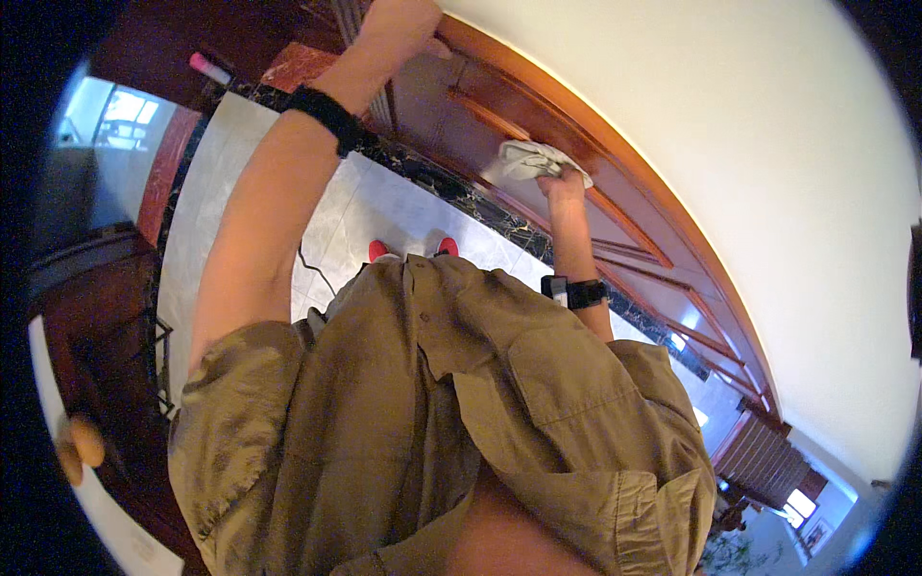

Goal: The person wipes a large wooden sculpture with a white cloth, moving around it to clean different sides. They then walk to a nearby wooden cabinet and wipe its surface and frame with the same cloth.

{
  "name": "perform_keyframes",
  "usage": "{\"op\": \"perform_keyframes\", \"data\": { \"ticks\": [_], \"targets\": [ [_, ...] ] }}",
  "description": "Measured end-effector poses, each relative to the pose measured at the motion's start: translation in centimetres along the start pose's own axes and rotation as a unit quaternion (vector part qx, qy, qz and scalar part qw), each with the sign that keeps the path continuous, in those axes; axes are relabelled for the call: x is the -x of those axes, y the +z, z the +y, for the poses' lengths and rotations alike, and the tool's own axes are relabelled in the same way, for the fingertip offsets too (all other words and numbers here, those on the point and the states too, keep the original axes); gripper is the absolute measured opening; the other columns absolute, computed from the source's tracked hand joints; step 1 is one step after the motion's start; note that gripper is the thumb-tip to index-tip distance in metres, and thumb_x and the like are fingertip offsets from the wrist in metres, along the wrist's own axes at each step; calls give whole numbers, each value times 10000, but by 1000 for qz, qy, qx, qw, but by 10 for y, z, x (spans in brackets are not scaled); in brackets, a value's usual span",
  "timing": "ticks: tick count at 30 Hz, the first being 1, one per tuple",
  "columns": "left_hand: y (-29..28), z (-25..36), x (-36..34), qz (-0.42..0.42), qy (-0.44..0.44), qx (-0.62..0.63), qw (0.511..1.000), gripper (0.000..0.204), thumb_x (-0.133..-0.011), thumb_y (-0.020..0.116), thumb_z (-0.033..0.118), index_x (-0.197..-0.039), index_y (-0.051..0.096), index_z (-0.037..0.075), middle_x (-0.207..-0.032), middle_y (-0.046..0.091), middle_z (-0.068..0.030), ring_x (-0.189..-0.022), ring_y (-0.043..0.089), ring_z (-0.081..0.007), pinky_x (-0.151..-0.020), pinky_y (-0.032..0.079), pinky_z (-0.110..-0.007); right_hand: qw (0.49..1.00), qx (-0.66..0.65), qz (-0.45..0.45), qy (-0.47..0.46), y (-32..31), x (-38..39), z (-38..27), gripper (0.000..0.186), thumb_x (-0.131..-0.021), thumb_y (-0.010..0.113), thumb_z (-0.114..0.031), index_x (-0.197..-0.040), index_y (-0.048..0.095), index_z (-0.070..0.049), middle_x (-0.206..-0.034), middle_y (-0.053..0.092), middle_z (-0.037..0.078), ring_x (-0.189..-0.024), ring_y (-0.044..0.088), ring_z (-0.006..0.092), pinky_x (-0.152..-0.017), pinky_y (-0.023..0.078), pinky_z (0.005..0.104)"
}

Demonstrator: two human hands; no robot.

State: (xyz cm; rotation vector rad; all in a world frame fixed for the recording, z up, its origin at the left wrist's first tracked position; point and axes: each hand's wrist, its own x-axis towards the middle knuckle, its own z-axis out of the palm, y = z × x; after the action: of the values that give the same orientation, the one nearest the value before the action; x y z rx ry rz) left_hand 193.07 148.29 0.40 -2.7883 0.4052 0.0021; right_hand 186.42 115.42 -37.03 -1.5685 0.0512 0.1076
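Observation:
In my right hand (565, 184) is a bunched white cloth (530, 161). The closed fingers press it against the brown wood wall panelling (615, 213), just under its curved orange-brown top rail (567, 101). My left hand (408, 24) is raised at the top of the view, beside the left end of that rail and a grooved wooden trim (382, 106). Its thumb stretches out toward the panelling, and nothing shows in the hand. The other fingers are mostly out of sight, so whether they touch the wood cannot be told.
Pale floor tiles (230, 182) border a dark marbled skirting (461, 197) along the wall. Red shoes (448, 247) stand near it. A thin black cord (317, 269) lies on the floor. A pink-capped container (211, 67) is at upper left, dark furniture (106, 336) at left.

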Motion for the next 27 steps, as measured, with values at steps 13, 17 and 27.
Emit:
{"op": "perform_keyframes", "data": {
  "ticks": [13,17,27],
  "targets": [
    [-19,-4,-11,-198,-76,-6,977,550,-715,689,607,-806,725,65,-741,682,-85,-723,671,-236,-618,568,-395,937,-306,-17,168,226,-65,-45,312,-836,427,-65,-1107,562,12,-1131,594,203,-1066,567,374,-929,461,512],
    [-67,7,-6,-214,22,4,977,526,-829,608,528,-975,686,29,-934,663,-129,-878,646,-260,-763,535,-407,879,-400,52,256,196,-102,5,318,-900,402,-179,-1132,562,-32,-1143,593,157,-1034,579,351,-850,491,501],
    [-5,-9,-28,-120,-35,56,991,572,-610,778,555,-909,725,70,-841,700,-61,-725,685,-288,-509,580,-501,907,-396,-125,70,223,-66,-66,392,-850,377,-67,-1213,483,36,-1257,520,230,-1188,486,405,-1012,382,554]
  ]
}}
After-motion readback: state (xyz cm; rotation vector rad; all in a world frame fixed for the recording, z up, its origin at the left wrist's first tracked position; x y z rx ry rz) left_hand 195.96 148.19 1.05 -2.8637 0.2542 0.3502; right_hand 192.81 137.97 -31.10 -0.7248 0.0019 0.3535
